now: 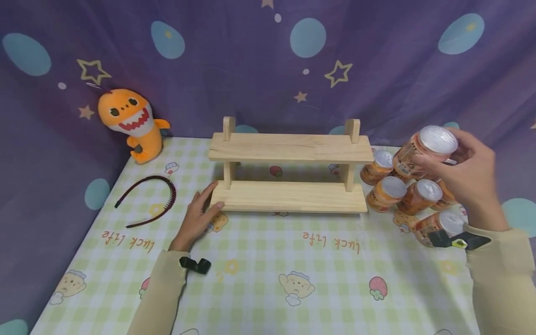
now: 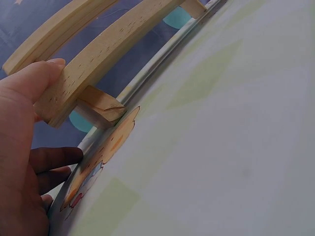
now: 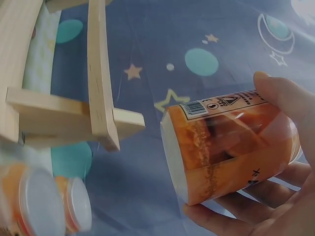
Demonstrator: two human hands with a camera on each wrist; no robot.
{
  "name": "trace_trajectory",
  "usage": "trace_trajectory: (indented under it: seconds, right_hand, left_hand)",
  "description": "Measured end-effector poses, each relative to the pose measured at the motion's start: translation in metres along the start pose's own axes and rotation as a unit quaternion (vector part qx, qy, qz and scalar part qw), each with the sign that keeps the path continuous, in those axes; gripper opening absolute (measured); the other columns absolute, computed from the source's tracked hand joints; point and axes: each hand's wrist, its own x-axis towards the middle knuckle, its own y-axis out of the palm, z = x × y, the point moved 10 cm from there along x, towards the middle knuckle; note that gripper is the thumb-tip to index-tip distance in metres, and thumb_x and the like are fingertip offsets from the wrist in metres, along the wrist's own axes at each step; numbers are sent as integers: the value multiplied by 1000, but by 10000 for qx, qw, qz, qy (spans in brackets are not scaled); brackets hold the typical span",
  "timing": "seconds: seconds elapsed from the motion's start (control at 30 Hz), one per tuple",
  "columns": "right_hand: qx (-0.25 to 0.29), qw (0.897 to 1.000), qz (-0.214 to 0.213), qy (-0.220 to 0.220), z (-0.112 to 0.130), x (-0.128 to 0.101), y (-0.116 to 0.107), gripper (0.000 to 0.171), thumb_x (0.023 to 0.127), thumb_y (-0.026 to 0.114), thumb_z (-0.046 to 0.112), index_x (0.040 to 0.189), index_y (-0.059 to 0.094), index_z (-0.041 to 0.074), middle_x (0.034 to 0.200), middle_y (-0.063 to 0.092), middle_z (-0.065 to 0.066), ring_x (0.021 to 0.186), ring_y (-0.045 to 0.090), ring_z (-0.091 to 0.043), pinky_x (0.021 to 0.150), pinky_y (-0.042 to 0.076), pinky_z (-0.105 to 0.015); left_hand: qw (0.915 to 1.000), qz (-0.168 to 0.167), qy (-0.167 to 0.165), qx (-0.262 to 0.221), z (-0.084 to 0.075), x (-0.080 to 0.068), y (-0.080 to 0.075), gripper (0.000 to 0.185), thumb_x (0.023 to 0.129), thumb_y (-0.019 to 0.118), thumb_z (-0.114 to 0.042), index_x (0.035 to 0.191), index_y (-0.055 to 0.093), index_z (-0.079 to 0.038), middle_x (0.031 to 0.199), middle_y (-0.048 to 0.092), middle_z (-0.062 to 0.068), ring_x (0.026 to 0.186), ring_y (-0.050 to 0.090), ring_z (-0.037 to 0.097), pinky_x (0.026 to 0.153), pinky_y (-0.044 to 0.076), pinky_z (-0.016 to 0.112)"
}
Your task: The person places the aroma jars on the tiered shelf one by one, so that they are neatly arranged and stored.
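A two-tier wooden shelf (image 1: 289, 172) stands on the checked tablecloth, both boards bare. My left hand (image 1: 201, 214) rests on the cloth at the shelf's lower left corner, its thumb (image 2: 37, 78) pressed against the end of the lower board (image 2: 93, 64). My right hand (image 1: 465, 172) grips an orange jar (image 1: 423, 151) with a white lid, held tilted in the air to the right of the shelf above the other jars. The right wrist view shows that orange jar (image 3: 231, 147) lying across my fingers (image 3: 275, 93).
Several more orange jars (image 1: 402, 190) lie clustered on the table right of the shelf. A dark headband (image 1: 152, 197) lies at the left, and an orange shark plush (image 1: 131, 123) leans against the purple star-print backdrop. The table's front half shows bare cloth (image 1: 293, 270).
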Motion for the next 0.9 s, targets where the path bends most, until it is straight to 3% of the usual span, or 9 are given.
trace_trajectory:
  seconds: [0.47, 0.9]
  right_hand:
    - [-5, 9987, 471, -208, 23, 12, 53, 63, 74, 88, 7, 131, 65, 17, 103, 68, 24, 87, 66, 6, 72, 49, -6]
    - [326, 9954, 859, -269, 41, 21, 101, 62, 73, 89, 14, 130, 65, 17, 101, 70, 21, 87, 67, 2, 74, 51, -10]
  left_hand:
    - [9999, 40, -107, 22, 0, 0, 0, 66, 98, 64, -32, 157, 35, -27, 162, 38, 12, 151, 32, 38, 130, 5, 56]
    - [9999, -10, -128, -19, -1, -1, -1, 65, 98, 64, -31, 156, 37, -26, 161, 38, 11, 151, 33, 39, 130, 6, 55]
